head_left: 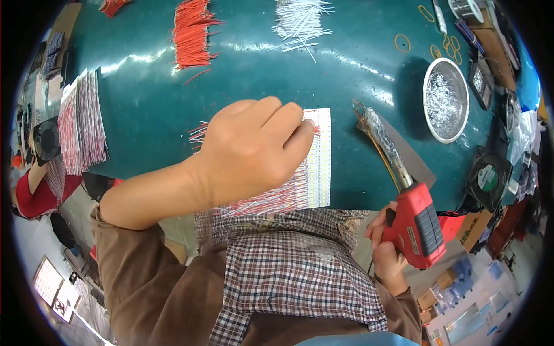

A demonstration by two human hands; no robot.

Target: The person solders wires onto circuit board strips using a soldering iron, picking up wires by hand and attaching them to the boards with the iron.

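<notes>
My left hand (251,141) is closed, fingers curled and thumb pressed in, over a white LED board (320,173). A short red wire end (316,131) shows right beside its fingertips; what they pinch is hidden. Red and white wires (271,199) run in a dense row from the board's left part, partly under my hand. My right hand (388,256) is wrapped around the handle of a red and black soldering gun (414,228). The gun points up and away, its tip (359,108) apart from the board on the right.
Bundles of red wires (191,34) and white wires (301,20) lie at the far side. A metal bowl of silvery bits (445,101) stands right, near rubber bands (402,43) and a small fan (489,177). Wired boards (83,127) are stacked left, near another person's sleeve (37,196).
</notes>
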